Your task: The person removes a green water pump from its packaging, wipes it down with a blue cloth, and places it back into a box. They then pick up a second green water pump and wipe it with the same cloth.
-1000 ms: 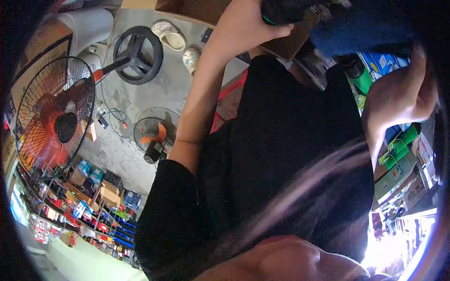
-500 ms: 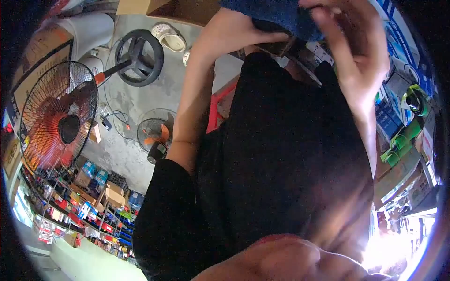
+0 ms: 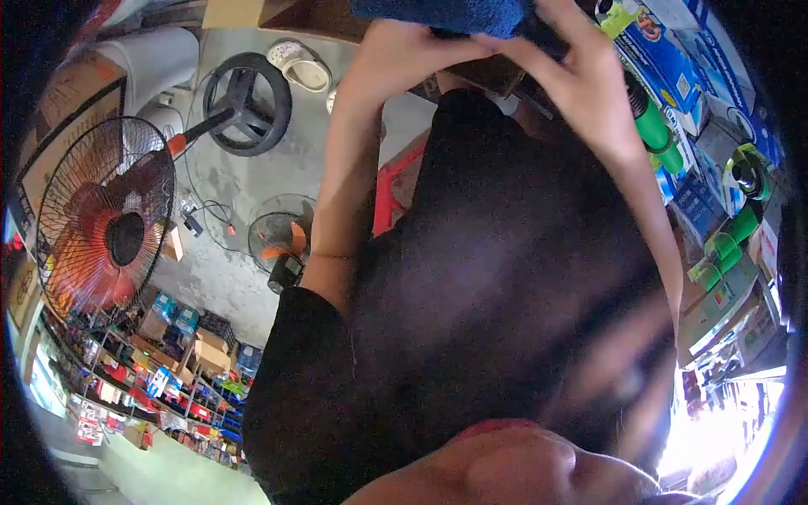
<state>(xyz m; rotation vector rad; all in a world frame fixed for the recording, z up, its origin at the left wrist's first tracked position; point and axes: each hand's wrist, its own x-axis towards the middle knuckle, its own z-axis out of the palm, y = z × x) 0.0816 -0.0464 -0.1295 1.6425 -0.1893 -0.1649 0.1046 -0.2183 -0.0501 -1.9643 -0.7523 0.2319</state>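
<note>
A blue fuzzy cloth is at the top edge of the head view, partly cut off. My left hand grips its near left side, the thumb stretched along the lower edge and the other fingers hidden. From the right, my right hand holds the same cloth, its thumb tip meeting my left thumb below it. Whatever lies inside or behind the cloth I cannot make out. Just under both hands is a dark brown surface, above my lap in black clothing.
Left, an orange-bladed fan stands on a round base; a smaller fan sits on the floor. Pale clogs lie near a cardboard box. Blue boxes and green-capped items line the right. Packed shelves stand lower left.
Both hands and the cloth have shifted left. My right hand has come in closer, its thumb now against the cloth's lower edge beside my left thumb. More of the boxes at right shows.
</note>
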